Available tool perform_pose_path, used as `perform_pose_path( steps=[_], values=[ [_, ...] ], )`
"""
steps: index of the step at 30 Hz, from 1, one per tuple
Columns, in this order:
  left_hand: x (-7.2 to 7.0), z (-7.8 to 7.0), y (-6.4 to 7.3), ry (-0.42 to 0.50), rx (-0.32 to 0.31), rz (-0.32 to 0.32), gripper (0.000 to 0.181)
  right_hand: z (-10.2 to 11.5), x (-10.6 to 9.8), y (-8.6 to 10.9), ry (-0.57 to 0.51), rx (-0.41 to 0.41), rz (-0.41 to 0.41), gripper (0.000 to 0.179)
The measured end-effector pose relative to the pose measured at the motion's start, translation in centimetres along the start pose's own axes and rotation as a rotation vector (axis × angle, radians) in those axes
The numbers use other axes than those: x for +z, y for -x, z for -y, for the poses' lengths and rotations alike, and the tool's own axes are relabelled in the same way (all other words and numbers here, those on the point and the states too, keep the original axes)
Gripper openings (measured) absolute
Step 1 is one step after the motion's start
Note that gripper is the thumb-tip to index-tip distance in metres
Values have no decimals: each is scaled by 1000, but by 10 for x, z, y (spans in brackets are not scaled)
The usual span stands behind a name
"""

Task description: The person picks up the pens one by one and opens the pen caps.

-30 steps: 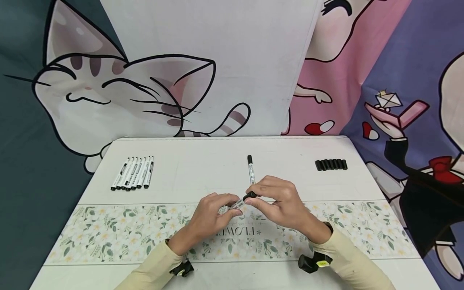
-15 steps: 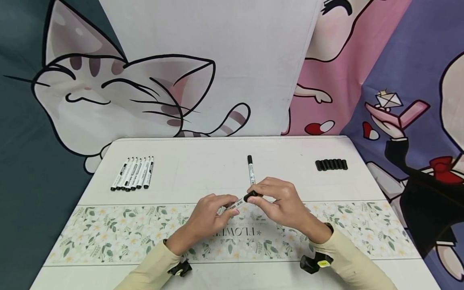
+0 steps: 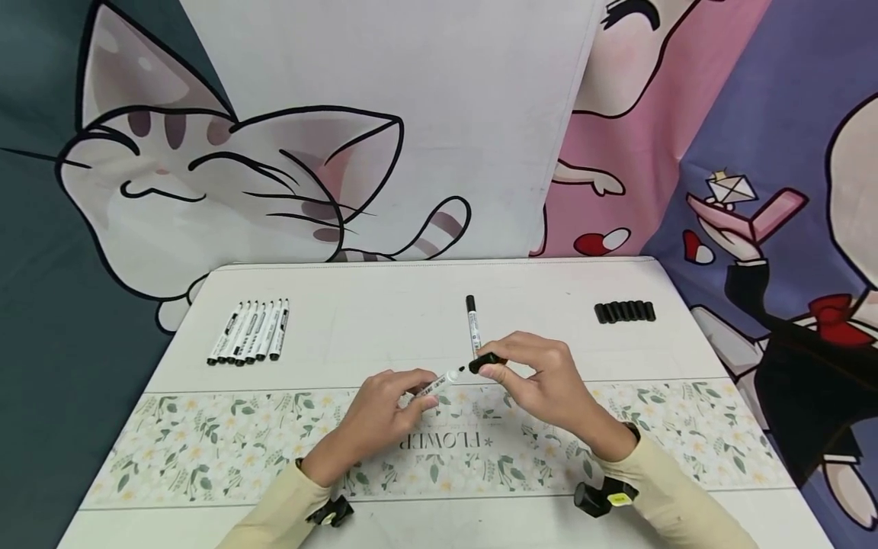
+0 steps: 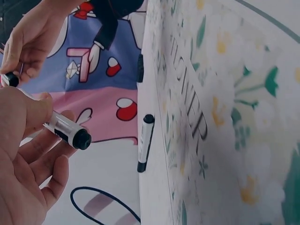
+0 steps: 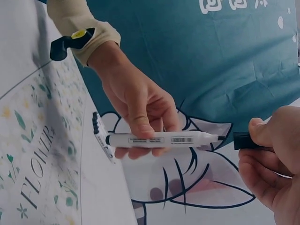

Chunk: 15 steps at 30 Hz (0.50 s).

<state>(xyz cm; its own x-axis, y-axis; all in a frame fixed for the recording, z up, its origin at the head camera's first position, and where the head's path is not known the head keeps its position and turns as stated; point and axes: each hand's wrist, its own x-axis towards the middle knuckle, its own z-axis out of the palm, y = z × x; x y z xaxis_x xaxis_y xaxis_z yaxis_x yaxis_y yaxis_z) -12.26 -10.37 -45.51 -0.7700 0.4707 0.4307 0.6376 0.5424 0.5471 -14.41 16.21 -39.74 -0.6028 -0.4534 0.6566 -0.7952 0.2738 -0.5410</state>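
My left hand point(image 3: 386, 408) pinches a white marker point(image 5: 164, 139) between thumb and fingers, its bare black tip toward the right. Black marker cap point(image 5: 243, 140) in its fingers, my right hand point(image 3: 542, 374) holds it just off that tip, with a small gap between. In the left wrist view the marker's black end point(image 4: 82, 139) sticks out past my left fingers. Behind my hands, a capped marker point(image 3: 472, 316) lies on the table, its near end by my right fingers.
On the table's left lies a row of several uncapped white markers point(image 3: 250, 332). Several black caps point(image 3: 625, 312) sit side by side at the back right. A floral strip point(image 3: 226, 442) crosses the white table point(image 3: 370, 313). Cartoon cloth point(image 3: 439, 137) hangs behind.
The cap has come off the marker, baring its tip. My left hand has drawn a little left with the marker, and my right hand slightly right with the cap.
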Motion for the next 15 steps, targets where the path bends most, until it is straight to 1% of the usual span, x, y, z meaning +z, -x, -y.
perform_pose_path(
  steps=[3,8,12,15],
  values=[
    [-3,4,3,-6,-25,-16,20,-1,-3,0,-7,58,-38,16],
    [-9,10,7,-30,-103,-41,22,-4,-7,2,11,137,-75,22],
    [-17,14,10,-59,-178,-68,23,-6,-11,3,18,193,-84,23],
    [-26,17,12,-72,-252,-89,25,-9,-15,5,36,220,-96,24]
  ],
)
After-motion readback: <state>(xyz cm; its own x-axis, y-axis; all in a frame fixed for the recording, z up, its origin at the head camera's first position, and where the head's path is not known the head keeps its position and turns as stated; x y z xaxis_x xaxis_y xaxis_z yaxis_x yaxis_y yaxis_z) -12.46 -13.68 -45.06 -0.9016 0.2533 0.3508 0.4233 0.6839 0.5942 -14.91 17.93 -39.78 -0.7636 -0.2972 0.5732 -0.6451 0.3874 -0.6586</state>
